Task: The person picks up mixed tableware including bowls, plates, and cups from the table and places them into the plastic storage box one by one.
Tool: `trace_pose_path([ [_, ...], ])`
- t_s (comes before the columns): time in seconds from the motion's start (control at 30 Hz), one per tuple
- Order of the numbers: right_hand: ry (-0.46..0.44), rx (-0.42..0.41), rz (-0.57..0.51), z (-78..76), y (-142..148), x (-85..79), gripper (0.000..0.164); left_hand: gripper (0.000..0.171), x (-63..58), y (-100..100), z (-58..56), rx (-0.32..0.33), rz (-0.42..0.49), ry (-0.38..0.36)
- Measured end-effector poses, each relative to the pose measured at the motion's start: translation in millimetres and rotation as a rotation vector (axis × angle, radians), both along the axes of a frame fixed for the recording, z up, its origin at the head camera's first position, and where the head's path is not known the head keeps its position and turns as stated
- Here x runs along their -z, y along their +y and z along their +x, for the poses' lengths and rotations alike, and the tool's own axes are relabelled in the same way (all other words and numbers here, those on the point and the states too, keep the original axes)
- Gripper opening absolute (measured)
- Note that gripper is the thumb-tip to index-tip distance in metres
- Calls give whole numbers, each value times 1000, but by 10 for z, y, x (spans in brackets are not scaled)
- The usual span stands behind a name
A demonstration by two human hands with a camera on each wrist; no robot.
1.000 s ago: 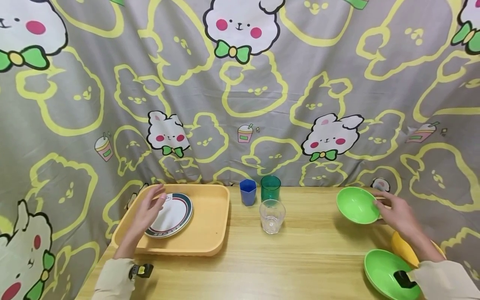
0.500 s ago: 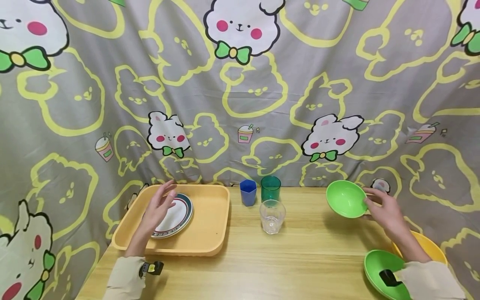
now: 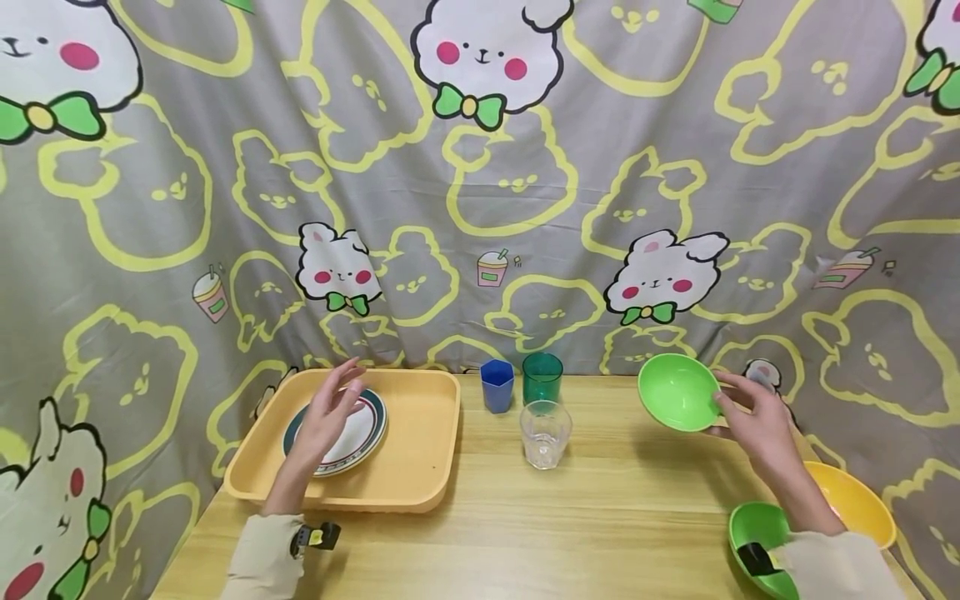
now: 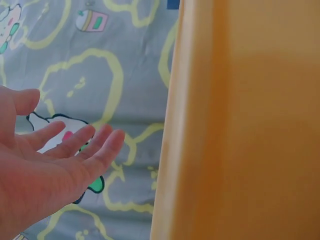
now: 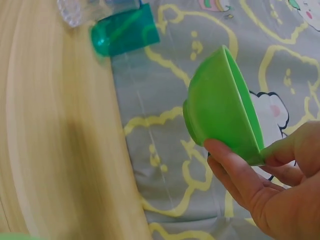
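Note:
A light green bowl (image 3: 677, 392) is held up off the table at the right by my right hand (image 3: 756, 417). In the right wrist view the thumb lies at the rim of the bowl (image 5: 225, 107) and the fingers support its outside. My left hand (image 3: 326, 421) hovers over the left part of a yellow-orange tray (image 3: 416, 442), its fingers loosely extended and holding nothing. Beneath that hand, a white plate (image 3: 367, 429) with a dark green and red band lies in the tray, partly hidden. The left wrist view shows the hand (image 4: 65, 165) apart from the tray wall (image 4: 190, 130).
A blue cup (image 3: 497, 387), a teal tumbler (image 3: 542, 375) and a clear glass (image 3: 545, 437) stand near the middle back. At the right front are a green dish (image 3: 757, 529) and a yellow bowl (image 3: 855, 504), both partly behind the right arm. A patterned curtain (image 3: 517, 192) hangs behind.
My right hand has carried the light green bowl leftward and slightly up. My left hand has shifted to the right above the plate. More of the yellow bowl shows.

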State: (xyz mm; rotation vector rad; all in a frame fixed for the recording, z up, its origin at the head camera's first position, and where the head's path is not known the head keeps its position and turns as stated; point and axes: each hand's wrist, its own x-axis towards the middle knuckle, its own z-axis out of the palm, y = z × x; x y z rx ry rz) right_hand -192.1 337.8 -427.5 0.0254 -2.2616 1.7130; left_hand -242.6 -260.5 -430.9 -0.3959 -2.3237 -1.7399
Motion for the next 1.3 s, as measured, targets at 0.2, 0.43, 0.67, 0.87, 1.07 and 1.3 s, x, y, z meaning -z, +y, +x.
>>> trace_pose_path([
  [0.2, -8, 10, -97, 19, -121, 32, 46, 48, -2, 93, -18, 27, 31, -5],
  [0.43, -3, 14, -189, 11, -249, 22, 46, 48, -7, 202, -34, 46, 39, 2],
  [0.67, -14, 35, -207, -22, -391, 10, 45, 48, 16, 338, -49, 59, 18, 8],
  [0.87, -16, 32, -222, -66, -525, -11, 44, 49, 36, 464, -43, 78, 30, 0],
  [1.07, -31, 31, -249, -101, -648, -34, 45, 49, 23, 582, -45, 96, 57, -2],
  [1.3, -76, 53, -219, -129, -731, -49, 47, 48, -1, 685, -62, 126, 106, 2],
])
